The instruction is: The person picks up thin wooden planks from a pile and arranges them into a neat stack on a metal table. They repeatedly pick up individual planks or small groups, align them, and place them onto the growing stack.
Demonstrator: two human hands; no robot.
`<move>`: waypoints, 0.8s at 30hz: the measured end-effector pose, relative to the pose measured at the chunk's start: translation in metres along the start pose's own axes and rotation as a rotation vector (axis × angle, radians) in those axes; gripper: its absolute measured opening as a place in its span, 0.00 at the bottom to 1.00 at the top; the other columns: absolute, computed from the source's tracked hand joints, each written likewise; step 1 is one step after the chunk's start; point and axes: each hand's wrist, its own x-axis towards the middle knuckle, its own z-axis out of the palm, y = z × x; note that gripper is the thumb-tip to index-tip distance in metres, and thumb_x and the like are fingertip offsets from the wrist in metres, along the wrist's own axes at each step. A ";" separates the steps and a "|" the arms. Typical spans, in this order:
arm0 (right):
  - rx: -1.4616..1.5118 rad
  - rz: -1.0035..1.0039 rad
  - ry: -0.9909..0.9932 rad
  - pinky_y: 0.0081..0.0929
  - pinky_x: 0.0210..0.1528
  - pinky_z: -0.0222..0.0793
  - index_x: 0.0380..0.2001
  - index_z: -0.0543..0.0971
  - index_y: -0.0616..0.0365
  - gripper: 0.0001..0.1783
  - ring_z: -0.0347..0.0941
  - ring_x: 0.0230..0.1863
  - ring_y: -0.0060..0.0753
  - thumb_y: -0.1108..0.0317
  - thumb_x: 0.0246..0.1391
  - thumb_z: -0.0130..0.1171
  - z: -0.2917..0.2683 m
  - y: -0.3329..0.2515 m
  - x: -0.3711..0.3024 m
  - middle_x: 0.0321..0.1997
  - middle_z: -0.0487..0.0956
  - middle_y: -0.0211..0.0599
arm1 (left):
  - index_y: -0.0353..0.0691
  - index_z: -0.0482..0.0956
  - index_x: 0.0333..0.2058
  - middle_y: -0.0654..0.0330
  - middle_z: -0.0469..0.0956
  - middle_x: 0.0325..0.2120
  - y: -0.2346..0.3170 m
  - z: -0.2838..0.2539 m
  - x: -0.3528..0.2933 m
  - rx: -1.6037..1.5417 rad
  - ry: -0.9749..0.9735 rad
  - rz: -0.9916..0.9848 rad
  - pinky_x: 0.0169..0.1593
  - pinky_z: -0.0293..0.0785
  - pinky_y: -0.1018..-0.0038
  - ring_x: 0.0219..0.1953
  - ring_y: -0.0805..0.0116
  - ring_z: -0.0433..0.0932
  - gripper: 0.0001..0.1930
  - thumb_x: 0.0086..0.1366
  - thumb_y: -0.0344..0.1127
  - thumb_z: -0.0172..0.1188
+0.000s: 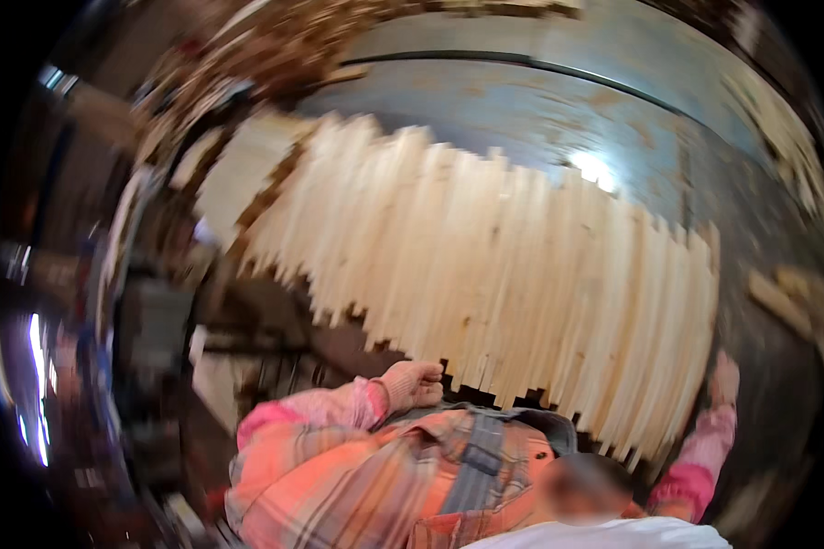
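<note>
A broad fan of pale, thin wooden slats, laid side by side with ragged, stepped ends, fills the middle of the view and lies on a worn, blue-grey table. The whole picture is smeared by motion, so fine detail is lost.

At about six o'clock from the slats' centre, the left hand, in a pinkish knit glove, rests curled at the near ends of the slats; its fingers look closed in a loose fist, though I cannot tell whether they pinch a slat. Out at four o'clock, the right hand, gloved alike, touches the fan's far right edge; blur hides how its fingers stand.

The slats already lie in one spread sheet, but their ends are uneven, so I judge the squaring-up is not finished.

At ten o'clock, a heap of brown wood scraps lies well apart.
</note>
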 end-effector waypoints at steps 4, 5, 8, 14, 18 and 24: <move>0.604 0.320 -0.417 0.38 0.56 0.71 0.55 0.78 0.73 0.42 0.79 0.52 0.42 0.36 0.67 0.49 0.068 -0.151 0.043 0.47 0.84 0.51 | 0.36 0.76 0.37 0.62 0.69 0.25 -0.035 -0.024 -0.008 -0.151 0.334 0.058 0.28 0.75 0.71 0.27 0.70 0.72 0.09 0.65 0.31 0.67; 0.367 0.190 -0.403 0.37 0.55 0.72 0.55 0.78 0.74 0.42 0.79 0.51 0.43 0.37 0.67 0.49 0.036 -0.153 0.042 0.48 0.84 0.49 | 0.37 0.76 0.36 0.62 0.69 0.26 -0.082 0.008 -0.036 -0.138 0.222 0.131 0.30 0.76 0.71 0.28 0.69 0.72 0.09 0.65 0.31 0.68; 0.441 0.161 -0.353 0.36 0.57 0.71 0.56 0.78 0.73 0.42 0.78 0.54 0.47 0.37 0.67 0.47 0.070 -0.163 0.017 0.52 0.84 0.49 | 0.39 0.76 0.35 0.62 0.71 0.28 -0.112 -0.013 0.017 -0.040 0.020 0.337 0.37 0.78 0.68 0.31 0.67 0.73 0.09 0.61 0.30 0.70; 0.487 0.255 -0.230 0.37 0.61 0.70 0.55 0.79 0.75 0.44 0.78 0.56 0.49 0.36 0.67 0.47 0.085 -0.189 0.005 0.55 0.83 0.53 | 0.41 0.75 0.33 0.62 0.71 0.32 -0.113 -0.060 0.135 -0.003 0.124 0.654 0.40 0.82 0.53 0.34 0.63 0.73 0.08 0.59 0.22 0.65; 0.398 0.280 -0.247 0.37 0.63 0.70 0.56 0.78 0.74 0.44 0.77 0.59 0.50 0.35 0.67 0.47 0.078 -0.195 0.006 0.57 0.82 0.53 | 0.42 0.76 0.33 0.61 0.71 0.32 -0.079 -0.049 0.122 -0.384 0.233 0.266 0.36 0.82 0.53 0.33 0.61 0.73 0.08 0.57 0.27 0.67; 0.475 0.299 -0.233 0.37 0.63 0.69 0.58 0.77 0.74 0.44 0.76 0.61 0.50 0.35 0.67 0.46 0.092 -0.201 -0.001 0.58 0.81 0.53 | 0.41 0.78 0.34 0.59 0.72 0.29 -0.071 -0.028 0.072 -0.444 0.233 0.280 0.27 0.80 0.58 0.27 0.60 0.75 0.10 0.55 0.34 0.69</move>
